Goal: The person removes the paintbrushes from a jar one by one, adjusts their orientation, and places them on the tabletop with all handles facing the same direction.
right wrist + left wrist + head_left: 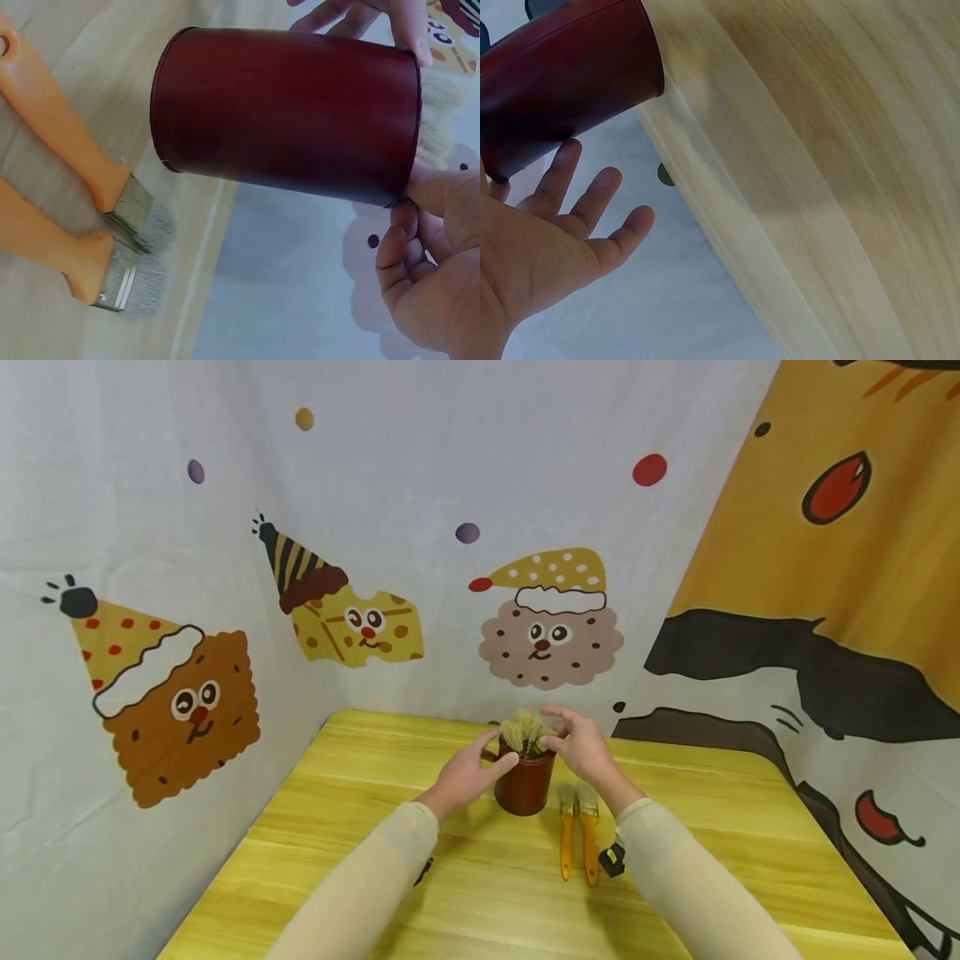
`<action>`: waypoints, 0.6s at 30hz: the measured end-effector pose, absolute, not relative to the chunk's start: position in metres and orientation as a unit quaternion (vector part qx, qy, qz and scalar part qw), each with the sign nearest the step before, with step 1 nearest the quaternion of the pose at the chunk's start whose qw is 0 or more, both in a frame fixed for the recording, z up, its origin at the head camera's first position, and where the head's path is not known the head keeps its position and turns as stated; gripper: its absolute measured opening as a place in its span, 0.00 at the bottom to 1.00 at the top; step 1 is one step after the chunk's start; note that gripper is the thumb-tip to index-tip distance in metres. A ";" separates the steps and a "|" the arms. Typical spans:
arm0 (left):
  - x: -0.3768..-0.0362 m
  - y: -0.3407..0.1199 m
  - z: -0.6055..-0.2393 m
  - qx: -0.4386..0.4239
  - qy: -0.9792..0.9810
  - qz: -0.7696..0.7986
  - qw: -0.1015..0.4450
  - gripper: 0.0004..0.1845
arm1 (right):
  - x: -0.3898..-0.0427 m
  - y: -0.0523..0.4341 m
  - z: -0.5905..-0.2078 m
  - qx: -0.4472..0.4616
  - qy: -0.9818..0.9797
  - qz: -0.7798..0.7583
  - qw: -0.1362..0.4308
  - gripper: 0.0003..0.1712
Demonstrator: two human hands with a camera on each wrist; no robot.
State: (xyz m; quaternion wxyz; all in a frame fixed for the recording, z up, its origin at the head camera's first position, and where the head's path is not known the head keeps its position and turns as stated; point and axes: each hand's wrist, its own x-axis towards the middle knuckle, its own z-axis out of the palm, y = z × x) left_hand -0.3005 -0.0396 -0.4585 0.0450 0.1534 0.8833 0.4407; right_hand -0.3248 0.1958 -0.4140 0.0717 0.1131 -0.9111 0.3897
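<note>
The left hand (468, 774) steadies the stiff red cup (525, 785) with loose fingers while the right hand (581, 745) pinches a light brush (522, 732) by its soft bristles.

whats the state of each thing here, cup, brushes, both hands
dark red cup: upright on the table, holding brushes.
brushes in the cup: bristles up.
two orange-handled brushes: lying flat on the table beside the cup, side by side.
left hand: thumb on the cup's rim, other fingers straight.
right hand: fingertips pinching the bristles at the cup's rim.
</note>
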 end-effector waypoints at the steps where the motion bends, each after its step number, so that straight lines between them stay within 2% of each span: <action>1: -0.301 -0.040 -0.459 0.155 0.883 0.441 0.044 0.39 | -0.324 0.195 -0.412 0.114 -0.911 0.388 0.078 0.28; 9: -0.302 -0.040 -0.461 0.158 0.883 0.440 0.036 0.39 | -0.319 0.201 -0.389 0.116 -0.893 0.414 0.136 0.32; 18: -0.300 -0.042 -0.458 0.160 0.882 0.443 0.030 0.35 | -0.316 0.224 -0.358 0.074 -0.857 0.490 0.142 0.31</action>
